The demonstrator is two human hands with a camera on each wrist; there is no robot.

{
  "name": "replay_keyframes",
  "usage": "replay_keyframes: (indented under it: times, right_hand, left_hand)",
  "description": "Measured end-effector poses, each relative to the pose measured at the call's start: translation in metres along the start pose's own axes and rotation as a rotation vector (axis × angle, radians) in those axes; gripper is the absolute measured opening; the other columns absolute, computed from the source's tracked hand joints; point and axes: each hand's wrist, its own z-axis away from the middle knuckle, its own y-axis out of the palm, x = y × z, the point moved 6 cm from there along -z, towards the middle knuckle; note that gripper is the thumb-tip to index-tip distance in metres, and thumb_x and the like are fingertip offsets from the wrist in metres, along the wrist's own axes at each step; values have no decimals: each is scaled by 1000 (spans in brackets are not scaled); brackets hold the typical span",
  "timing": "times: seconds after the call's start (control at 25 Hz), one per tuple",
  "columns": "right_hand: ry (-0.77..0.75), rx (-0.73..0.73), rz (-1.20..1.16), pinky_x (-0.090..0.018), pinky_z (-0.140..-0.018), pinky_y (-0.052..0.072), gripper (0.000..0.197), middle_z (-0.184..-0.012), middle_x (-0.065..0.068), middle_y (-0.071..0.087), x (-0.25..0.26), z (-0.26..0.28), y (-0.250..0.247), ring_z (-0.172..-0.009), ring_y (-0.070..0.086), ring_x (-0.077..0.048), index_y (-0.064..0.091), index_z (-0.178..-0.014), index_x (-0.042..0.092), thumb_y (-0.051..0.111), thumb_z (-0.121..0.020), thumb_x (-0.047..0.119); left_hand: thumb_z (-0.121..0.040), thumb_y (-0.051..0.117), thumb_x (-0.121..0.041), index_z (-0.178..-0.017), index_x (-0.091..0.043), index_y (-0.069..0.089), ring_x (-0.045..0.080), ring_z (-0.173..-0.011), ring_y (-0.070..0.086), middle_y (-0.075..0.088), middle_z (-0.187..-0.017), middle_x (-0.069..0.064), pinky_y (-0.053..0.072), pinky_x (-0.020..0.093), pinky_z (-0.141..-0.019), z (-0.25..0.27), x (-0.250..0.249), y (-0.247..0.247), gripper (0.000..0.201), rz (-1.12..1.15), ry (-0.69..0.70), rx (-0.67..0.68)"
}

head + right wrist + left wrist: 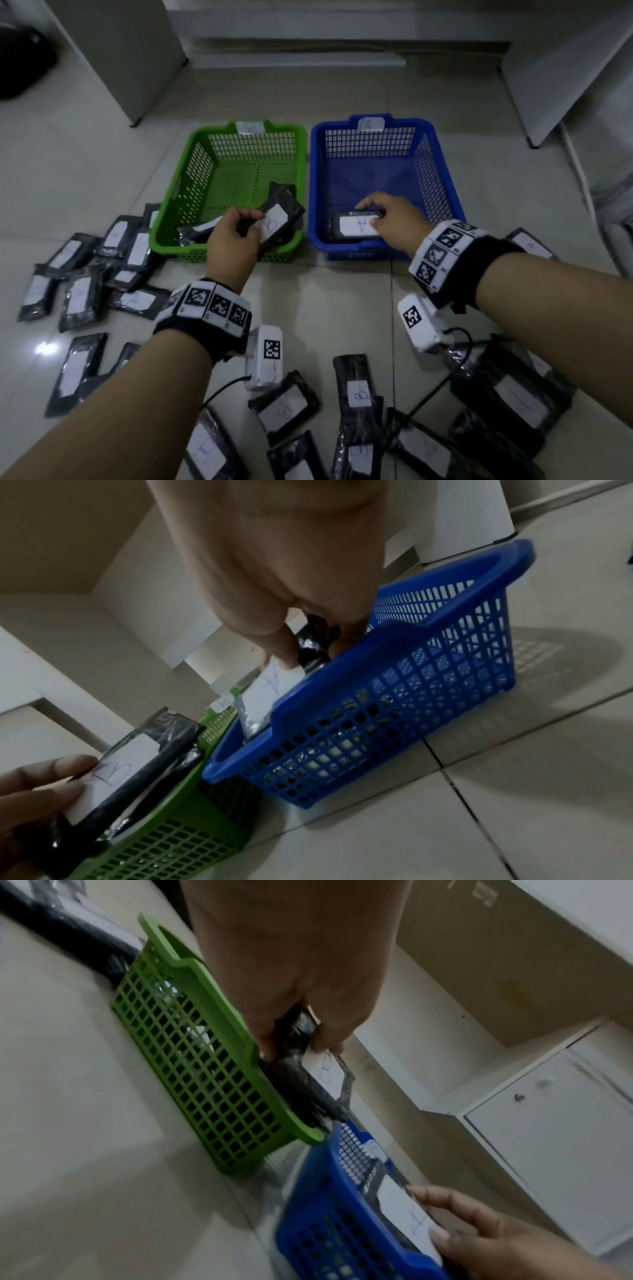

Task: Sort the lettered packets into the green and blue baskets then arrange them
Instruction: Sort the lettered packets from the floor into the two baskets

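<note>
The green basket [178, 192] holds two dark packets; the left hand [233, 236] pinches a third, the B packet [274, 224], over its near right corner. The blue basket [442, 164] holds the A packet [356, 226], gripped by the right hand [394, 222]. The green basket's tag [222, 703] reads B. More packets [356, 394] lie scattered on the floor [325, 308].

I observe the left hand [301, 969] pinching packet B [308, 1080] over the green basket [219, 1053]; the right hand [507, 1250] holds packet A [404, 1207] in the blue basket [329, 1231].
</note>
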Motion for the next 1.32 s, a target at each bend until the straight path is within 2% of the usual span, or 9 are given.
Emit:
replay_keyframes:
  times: [0.16, 0.28, 0.4, 0.56, 0.76, 1.0, 1.16, 1.24, 1.32]
  right_hand:
    - [101, 6, 145, -24, -74, 43, 25, -126, -12, 55, -16, -18, 16, -97, 62, -28, 66, -98, 29, 61, -85, 8]
    - [104, -32, 190, -27, -80, 47, 21, -127, -12, 49, -13, -21, 20, -98, 60, -29, 66, -99, 27, 67, -83, 14]
    - [115, -50, 294, -34, -96, 47, 26, -124, -14, 45, -10, -18, 22, -109, 56, -32, 67, -108, 25, 69, -82, 20]
    - [119, -47, 286, -40, -104, 43, 31, -127, -14, 44, -10, -9, 19, -119, 47, -33, 65, -118, 25, 63, -87, 26]
    - [-180, -102, 284, -43, -95, 40, 18, -103, -1, 53, 14, 23, 25, -108, 45, -24, 70, -103, 26, 58, -89, 30]
    - [-227, -20, 374, -38, -95, 39, 22, -105, 1, 54, 11, 27, 41, -110, 44, -22, 69, -107, 25, 60, -89, 34]
    - [-250, 30, 423, -35, -94, 36, 27, -110, -1, 55, 13, 29, 41, -110, 43, -22, 67, -116, 24, 54, -93, 32]
    - [-269, 45, 467, -36, -93, 35, 30, -114, -2, 56, 12, 32, 41, -111, 44, -24, 64, -121, 24, 52, -94, 29]
    - [-276, 65, 495, -37, -95, 35, 33, -118, -4, 57, 8, 36, 43, -114, 45, -26, 61, -126, 23, 52, -94, 21]
  left_hand:
    - [-89, 54, -13, -93, -22, 62, 15, -84, 60, 67, -95, -2, 45, 23, -71, -21, 2, -11, 13, -109, 25, -54]
    - [-90, 52, -13, -97, -17, 62, 11, -86, 55, 64, -96, -4, 36, 17, -71, -30, -1, -13, 13, -192, 35, -100]
    - [-86, 50, -17, -95, -18, 62, 25, -96, 56, 66, -98, 1, 44, 32, -81, -35, 0, -6, 15, -389, 143, -91]
    - [-81, 56, -24, -107, -19, 58, 35, -110, 48, 55, -115, 8, 42, 43, -87, -31, -1, 1, 27, -673, 224, -52]
    - [-75, 68, -41, -115, -26, 47, 36, -108, 53, 49, -119, 8, 46, 49, -89, -29, 7, 0, 48, -742, 145, 34]
    - [-86, 55, -47, -126, -24, 47, 36, -122, 45, 45, -130, 11, 31, 53, -102, -49, 10, -3, 47, -826, 14, 71]
    - [-84, 60, -42, -131, -26, 51, 36, -135, 33, 29, -152, 11, 29, 51, -109, -25, 17, 6, 50, -777, 206, 106]
    - [-83, 62, -36, -121, -24, 60, 38, -130, 36, 36, -146, 11, 31, 47, -108, -5, 18, 7, 39, -760, 352, 46]
    - [-85, 60, -33, -120, -22, 62, 36, -119, 44, 49, -132, 8, 34, 43, -102, 11, 24, 12, 37, -818, 415, 94]
